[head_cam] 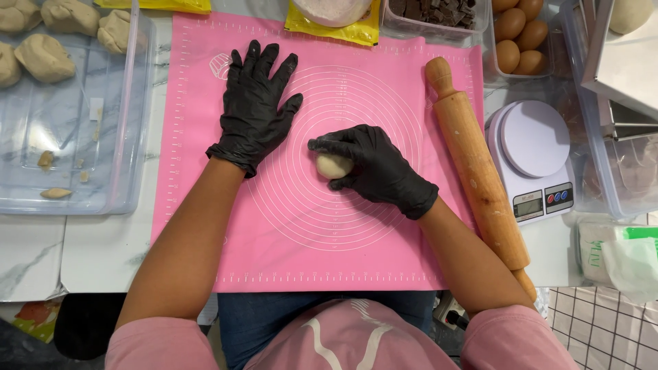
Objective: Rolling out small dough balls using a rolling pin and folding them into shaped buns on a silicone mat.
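I see the dough ball (332,165) at frame centre on the pink mat (288,240). It is roundish, so I can make out no clear long axis or heading. The right hand (377,168) cups it from the right; its fingers (336,143) curl over the top and far side, clamped loosely on it. The left hand (257,103) lies flat at upper left, fingers apart, clear of the dough. The rolling pin (476,164) lies at right on the mat edge, over the surface.
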